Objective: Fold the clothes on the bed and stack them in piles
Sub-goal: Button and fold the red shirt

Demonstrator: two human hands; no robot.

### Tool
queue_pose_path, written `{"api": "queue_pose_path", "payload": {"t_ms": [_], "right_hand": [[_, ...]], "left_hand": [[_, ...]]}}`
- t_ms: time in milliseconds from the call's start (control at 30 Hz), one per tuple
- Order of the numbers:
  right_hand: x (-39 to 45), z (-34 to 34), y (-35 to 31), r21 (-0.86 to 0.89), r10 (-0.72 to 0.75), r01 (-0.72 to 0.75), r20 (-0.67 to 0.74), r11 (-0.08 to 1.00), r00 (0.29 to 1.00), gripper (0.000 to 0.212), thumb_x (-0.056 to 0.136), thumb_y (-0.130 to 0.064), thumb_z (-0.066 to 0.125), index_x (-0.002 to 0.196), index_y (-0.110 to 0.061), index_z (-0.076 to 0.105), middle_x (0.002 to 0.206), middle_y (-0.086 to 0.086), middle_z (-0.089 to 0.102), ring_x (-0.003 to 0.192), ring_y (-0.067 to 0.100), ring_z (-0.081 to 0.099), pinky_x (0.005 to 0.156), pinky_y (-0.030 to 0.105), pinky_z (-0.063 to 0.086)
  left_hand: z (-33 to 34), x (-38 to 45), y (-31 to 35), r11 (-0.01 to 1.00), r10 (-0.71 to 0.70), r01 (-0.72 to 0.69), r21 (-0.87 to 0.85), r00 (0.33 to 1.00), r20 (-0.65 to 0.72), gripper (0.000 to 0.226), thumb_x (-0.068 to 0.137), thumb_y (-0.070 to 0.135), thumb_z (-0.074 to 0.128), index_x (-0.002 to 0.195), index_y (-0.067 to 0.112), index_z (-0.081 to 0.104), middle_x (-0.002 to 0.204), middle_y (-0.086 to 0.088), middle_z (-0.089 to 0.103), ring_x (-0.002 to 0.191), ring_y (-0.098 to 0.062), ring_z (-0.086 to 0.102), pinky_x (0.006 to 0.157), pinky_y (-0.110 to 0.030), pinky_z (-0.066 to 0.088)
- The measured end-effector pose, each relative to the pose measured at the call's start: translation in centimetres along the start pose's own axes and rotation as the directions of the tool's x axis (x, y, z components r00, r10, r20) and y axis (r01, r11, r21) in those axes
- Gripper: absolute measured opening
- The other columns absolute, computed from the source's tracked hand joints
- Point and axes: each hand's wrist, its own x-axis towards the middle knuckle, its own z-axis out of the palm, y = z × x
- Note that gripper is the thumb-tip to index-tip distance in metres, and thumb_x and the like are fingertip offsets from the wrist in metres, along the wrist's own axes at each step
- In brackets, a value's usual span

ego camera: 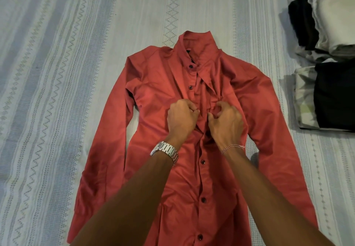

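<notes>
On the bed (57,72), closest to the camera, two bare forearms reach forward over a red button-up shirt (153,84) that lies face up and spread flat, collar pointing away and hem running out of the bottom of the view. The left hand (181,119), with a metal watch (165,150) on its wrist, has its fingers curled, pinching the left side of the button placket at mid-chest. The right hand (225,122), with a thin string bracelet (232,146) on its wrist, has its fingers curled too, pinching the opposite edge of the placket just beside it. The fabric bunches between the two hands. Dark buttons run down the front both below and above the hands. The sleeves lie straight down along either side of the body. To the left of the shirt the patterned bedspread lies bare and wide; beyond the collar there is also open bedspread. To the right, well apart from the sleeve, sit stacks of folded clothes (330,92) in black, white and grey at the frame's edge.
</notes>
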Motion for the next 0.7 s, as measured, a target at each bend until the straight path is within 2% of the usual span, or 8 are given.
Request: {"api": "queue_pose_path", "payload": {"t_ms": [133, 200, 300, 367, 433, 500, 633, 700], "right_hand": [[0.4, -0.5, -0.3, 0.073, 0.055, -0.056, 0.004, 0.996, 0.998, 0.027, 0.081, -0.023, 0.083, 0.104, -0.015, 0.071, 0.092, 0.002, 0.073, 0.094, 0.027, 0.069, 0.078, 0.032, 0.049], [0.3, -0.7, -0.4, 0.101, 0.075, -0.076, 0.015, 0.992, 0.997, 0.021, 0.081, -0.022, 0.083, 0.099, -0.017, 0.072, 0.086, -0.002, 0.073, 0.089, 0.022, 0.070, 0.075, 0.028, 0.047], [0.2, -1.3, -0.3, 0.192, 0.115, -0.103, -0.048, 0.976, 0.992, 0.040, 0.076, -0.023, 0.087, 0.105, -0.018, 0.060, 0.075, -0.009, 0.070, 0.084, 0.018, 0.069, 0.077, 0.031, 0.051], [0.0, -1.7, -0.3, 0.186, 0.090, -0.077, -0.062, 0.980, 0.994, 0.028, 0.080, -0.025, 0.085, 0.099, -0.019, 0.065, 0.076, -0.007, 0.072, 0.082, 0.018, 0.070, 0.074, 0.027, 0.047], [-0.3, -2.2, -0.4, 0.126, 0.053, -0.043, -0.073, 0.991, 0.996, 0.012, 0.085, -0.029, 0.079, 0.094, -0.021, 0.076, 0.085, -0.004, 0.076, 0.085, 0.020, 0.071, 0.071, 0.024, 0.042], [-0.5, -2.4, -0.4, 0.086, 0.008, 0.003, -0.124, 0.996, 0.992, 0.011, 0.089, -0.031, 0.075, 0.096, -0.023, 0.079, 0.088, -0.002, 0.076, 0.086, 0.022, 0.070, 0.070, 0.026, 0.042], [-0.7, -2.1, 0.0, 0.142, -0.224, 0.280, -0.319, 0.949, 0.921, 0.011, 0.093, -0.020, 0.073, 0.101, -0.016, 0.079, 0.088, 0.002, 0.066, 0.076, 0.016, 0.061, 0.072, 0.022, 0.043], [-1.0, -1.7, -0.3, 0.168, -0.292, 0.368, -0.355, 0.914, 0.888, 0.011, 0.095, -0.019, 0.071, 0.100, -0.011, 0.075, 0.094, 0.002, 0.062, 0.077, 0.013, 0.057, 0.074, 0.024, 0.046]], "left_hand": [[0.0, -0.1, 0.1, 0.976, -0.053, 0.056, -0.210, 0.998, 0.017, 0.026, 0.084, 0.019, 0.078, 0.061, 0.028, 0.069, 0.059, 0.006, 0.071, 0.061, -0.014, 0.071, 0.070, -0.034, 0.061], [0.0, -0.4, 0.5, 0.952, -0.057, 0.070, -0.298, 0.997, 0.052, 0.024, 0.089, 0.014, 0.073, 0.068, 0.025, 0.072, 0.063, 0.002, 0.073, 0.056, -0.011, 0.070, 0.062, -0.029, 0.059], [-0.1, -1.2, 1.4, 0.853, -0.111, 0.166, -0.496, 0.984, 0.137, 0.018, 0.096, 0.010, 0.067, 0.079, 0.014, 0.072, 0.072, -0.004, 0.075, 0.054, -0.006, 0.066, 0.053, -0.019, 0.054], [-0.1, -1.4, 1.7, 0.791, -0.127, 0.200, -0.578, 0.978, 0.165, 0.019, 0.098, 0.009, 0.065, 0.081, 0.013, 0.071, 0.075, -0.005, 0.074, 0.059, -0.008, 0.067, 0.057, -0.019, 0.057], [-0.1, -1.7, 2.0, 0.782, -0.115, 0.187, -0.594, 0.981, 0.158, 0.020, 0.099, 0.008, 0.063, 0.081, 0.013, 0.070, 0.076, -0.005, 0.074, 0.064, -0.010, 0.069, 0.063, -0.022, 0.060], [0.1, -1.8, 2.0, 0.810, -0.085, 0.143, -0.568, 0.988, 0.128, 0.021, 0.099, 0.009, 0.063, 0.081, 0.016, 0.070, 0.075, -0.004, 0.073, 0.065, -0.009, 0.068, 0.066, -0.025, 0.061], [0.6, -1.4, 1.8, 0.868, -0.053, 0.091, -0.487, 0.994, 0.091, 0.024, 0.097, 0.013, 0.063, 0.076, 0.023, 0.069, 0.069, 0.003, 0.072, 0.062, -0.008, 0.066, 0.074, -0.038, 0.062], [0.7, -1.3, 2.0, 0.888, -0.034, 0.059, -0.456, 0.997, 0.063, 0.020, 0.095, 0.015, 0.065, 0.077, 0.021, 0.071, 0.071, 0.004, 0.073, 0.066, -0.010, 0.067, 0.075, -0.037, 0.061]]}}
